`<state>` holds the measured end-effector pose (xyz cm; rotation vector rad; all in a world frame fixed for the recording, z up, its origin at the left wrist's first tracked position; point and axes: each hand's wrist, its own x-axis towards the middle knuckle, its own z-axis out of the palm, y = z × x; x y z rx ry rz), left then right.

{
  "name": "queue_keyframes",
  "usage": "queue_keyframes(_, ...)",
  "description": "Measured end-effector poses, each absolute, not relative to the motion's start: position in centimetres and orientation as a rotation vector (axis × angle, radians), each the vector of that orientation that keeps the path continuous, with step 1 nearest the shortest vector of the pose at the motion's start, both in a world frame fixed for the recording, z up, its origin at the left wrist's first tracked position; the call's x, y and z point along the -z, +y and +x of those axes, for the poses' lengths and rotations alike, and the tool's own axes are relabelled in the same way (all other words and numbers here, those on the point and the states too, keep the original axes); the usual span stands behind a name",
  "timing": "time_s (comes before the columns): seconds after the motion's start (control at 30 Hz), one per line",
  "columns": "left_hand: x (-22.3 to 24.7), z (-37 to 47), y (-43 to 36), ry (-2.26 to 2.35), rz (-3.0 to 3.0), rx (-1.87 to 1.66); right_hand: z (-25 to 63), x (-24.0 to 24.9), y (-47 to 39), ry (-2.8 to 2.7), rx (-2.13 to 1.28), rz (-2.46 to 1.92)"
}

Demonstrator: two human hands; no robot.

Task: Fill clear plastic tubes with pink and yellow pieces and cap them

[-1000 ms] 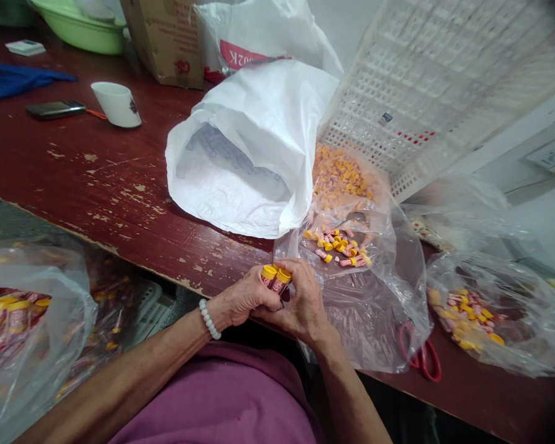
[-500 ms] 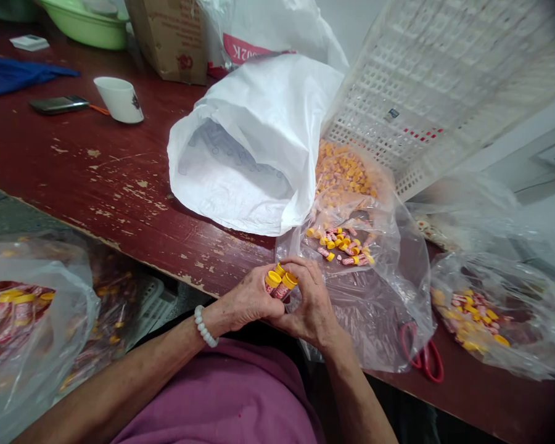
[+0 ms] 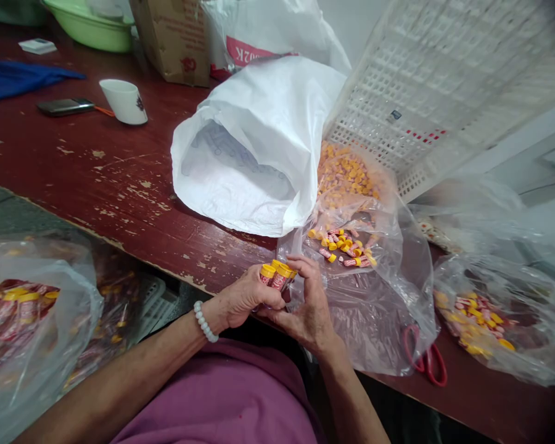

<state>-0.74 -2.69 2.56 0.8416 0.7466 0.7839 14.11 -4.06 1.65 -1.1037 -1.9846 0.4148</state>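
Several small yellow-capped tubes (image 3: 280, 277) with red-and-white printed sides stand bunched between my hands, caps up. My left hand (image 3: 245, 299), a white bead bracelet at its wrist, is closed around them from the left. From the right, my right hand (image 3: 309, 308) curves about the same bunch, its fingers at the caps and its thumb low near the left hand. The lower ends of the tubes are hidden. Just beyond, loose yellow-capped pieces (image 3: 346, 243) lie on a clear plastic bag (image 3: 365, 314). A white sack (image 3: 259, 148) lies with its mouth facing me.
Red-handled scissors (image 3: 425, 357) rest at the table edge. A white plastic basket (image 3: 425, 92) leans at the back right. Bags of capped tubes stand low left (image 3: 23, 314) and right (image 3: 485, 320). A white cup (image 3: 124, 102) and a phone (image 3: 67, 106) are on the red table (image 3: 74, 160).
The bunch of tubes has tilted and shifted slightly left between my hands, showing more of the printed sides. My right fingers have loosened a little from the caps.
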Motion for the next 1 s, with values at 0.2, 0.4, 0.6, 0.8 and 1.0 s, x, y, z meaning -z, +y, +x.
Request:
queue_keyframes(0.2, -2.1, -0.7, -2.7, 0.685, 0.757, -0.745, 13.6, -2.5, -3.7, -2.057, -0.235, -1.116)
queue_keyframes(0.4, -1.6, -1.3, -2.7, 0.665, 0.685, -0.798, 13.3, -2.1, -3.6, -2.162, -0.391, -1.089)
queue_keyframes(0.6, 0.1, -3.4, -2.5, 0.642, 0.56, -0.782, 10.6, 0.1, -1.5, -2.246, -0.283, -1.01)
queue_keyframes(0.8, -0.7, -14.6, -7.0, 0.998, 0.736, -1.066, 6.3, -0.3, -2.1, -2.294, -0.634, -0.911)
queue_keyframes(1.0, 0.7, -31.4, -11.9, 2.376, 1.059, -0.487, 6.4, -0.8, -1.5, -2.333, -0.652, -0.954)
